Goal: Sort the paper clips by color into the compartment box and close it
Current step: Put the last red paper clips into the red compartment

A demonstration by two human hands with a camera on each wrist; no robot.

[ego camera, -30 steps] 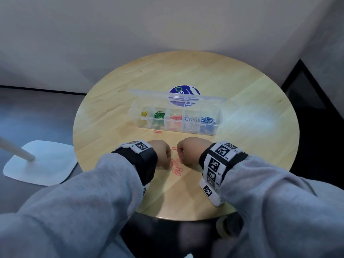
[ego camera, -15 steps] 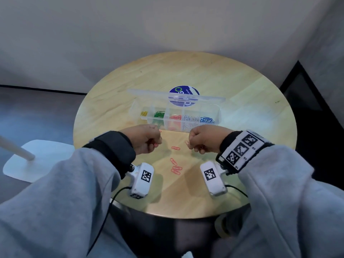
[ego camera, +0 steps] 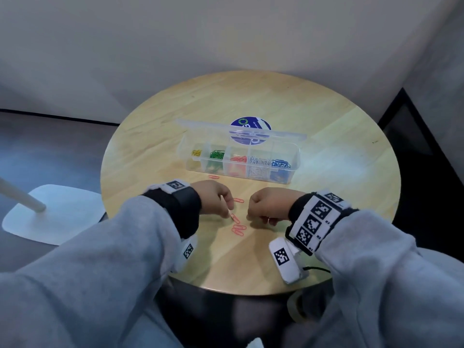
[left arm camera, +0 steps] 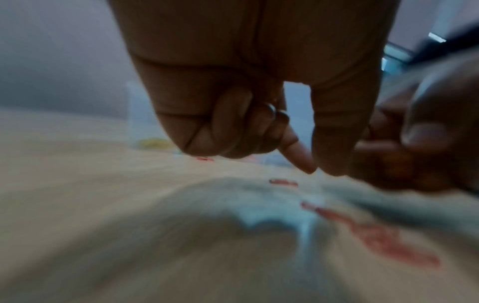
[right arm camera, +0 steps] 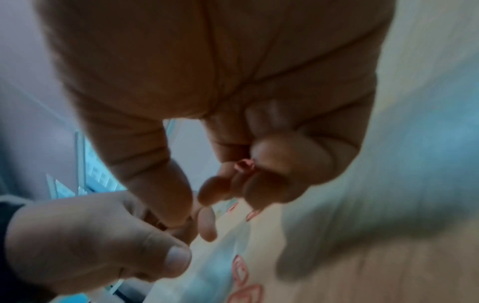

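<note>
Gathering of the last red paper clips (ego camera: 238,229) on the table (ego camera: 326,197): left hand (ego camera: 215,197) pinching toward one, right hand (ego camera: 268,205) curled round collected clips, next needing carriage to the open compartment box (ego camera: 241,162) beyond.

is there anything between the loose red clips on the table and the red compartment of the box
Nothing visible blocks that path. The loose red paper clips lie on the round wooden table between the left hand and right hand. The clear plastic compartment box stands beyond them with its lid open, red section uncovered.
</note>
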